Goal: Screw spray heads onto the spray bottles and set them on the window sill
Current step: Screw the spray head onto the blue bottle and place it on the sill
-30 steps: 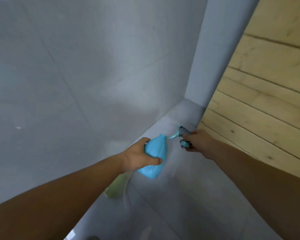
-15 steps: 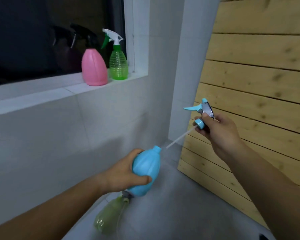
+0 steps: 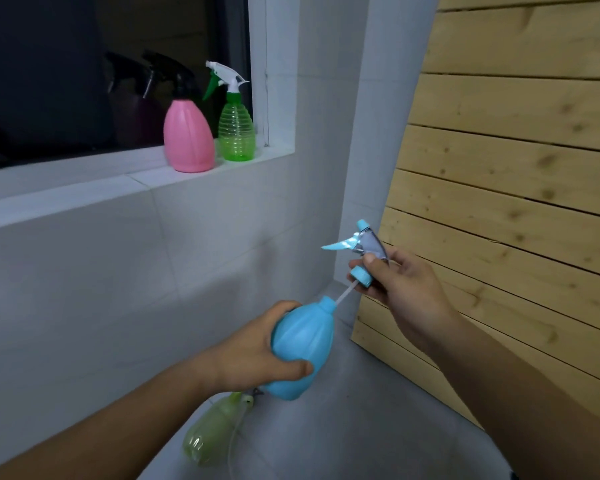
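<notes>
My left hand point(image 3: 257, 355) grips a light blue spray bottle point(image 3: 303, 348), tilted with its neck up and to the right. My right hand point(image 3: 400, 285) holds a blue and grey spray head point(image 3: 362, 249) just above the neck. Part of the head's thin white tube point(image 3: 343, 293) runs down into the bottle's mouth, and the cap is still apart from the neck. On the white window sill point(image 3: 84, 192) stand a pink bottle point(image 3: 187, 140) with a black head and a green bottle point(image 3: 237, 128) with a white and green head.
A pale green bottle point(image 3: 210, 434) lies on its side on the grey floor point(image 3: 361, 427) below my left hand. Wooden planks point(image 3: 506, 174) cover the wall on the right. White tiles point(image 3: 136, 271) run below the sill, with a dark window pane above.
The view has lifted from the floor to the sill. My right hand has brought the spray head closer to the bottle, and more of the tube has slid into the neck.
</notes>
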Motion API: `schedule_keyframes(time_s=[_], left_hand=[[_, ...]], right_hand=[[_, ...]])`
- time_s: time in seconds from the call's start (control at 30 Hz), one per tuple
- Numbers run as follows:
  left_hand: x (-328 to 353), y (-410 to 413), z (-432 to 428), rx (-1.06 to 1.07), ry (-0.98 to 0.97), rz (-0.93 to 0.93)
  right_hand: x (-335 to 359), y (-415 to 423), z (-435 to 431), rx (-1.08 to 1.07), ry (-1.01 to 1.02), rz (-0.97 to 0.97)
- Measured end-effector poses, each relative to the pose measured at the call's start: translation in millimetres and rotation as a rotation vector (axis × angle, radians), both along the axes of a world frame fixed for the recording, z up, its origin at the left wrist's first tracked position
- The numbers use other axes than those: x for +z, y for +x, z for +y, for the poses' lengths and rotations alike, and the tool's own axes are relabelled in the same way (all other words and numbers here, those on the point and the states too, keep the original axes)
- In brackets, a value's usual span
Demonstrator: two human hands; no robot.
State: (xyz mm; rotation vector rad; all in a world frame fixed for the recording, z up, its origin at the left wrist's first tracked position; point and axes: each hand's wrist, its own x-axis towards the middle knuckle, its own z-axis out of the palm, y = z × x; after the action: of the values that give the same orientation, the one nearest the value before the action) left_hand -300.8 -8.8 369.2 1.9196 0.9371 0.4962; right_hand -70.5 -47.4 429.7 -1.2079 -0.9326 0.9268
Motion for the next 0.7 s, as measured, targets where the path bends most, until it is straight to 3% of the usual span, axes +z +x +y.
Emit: schedule_keyframes(time_s=[0.2, 0.7], left_hand=[[1, 4, 1, 0.007, -0.098, -0.107], [0, 0, 0, -0.005, -0.186, -0.077]], right_hand=[[-15, -15, 6, 0.128, -0.047, 0.004], [-23, -17, 7, 0.186, -0.088, -0.1]])
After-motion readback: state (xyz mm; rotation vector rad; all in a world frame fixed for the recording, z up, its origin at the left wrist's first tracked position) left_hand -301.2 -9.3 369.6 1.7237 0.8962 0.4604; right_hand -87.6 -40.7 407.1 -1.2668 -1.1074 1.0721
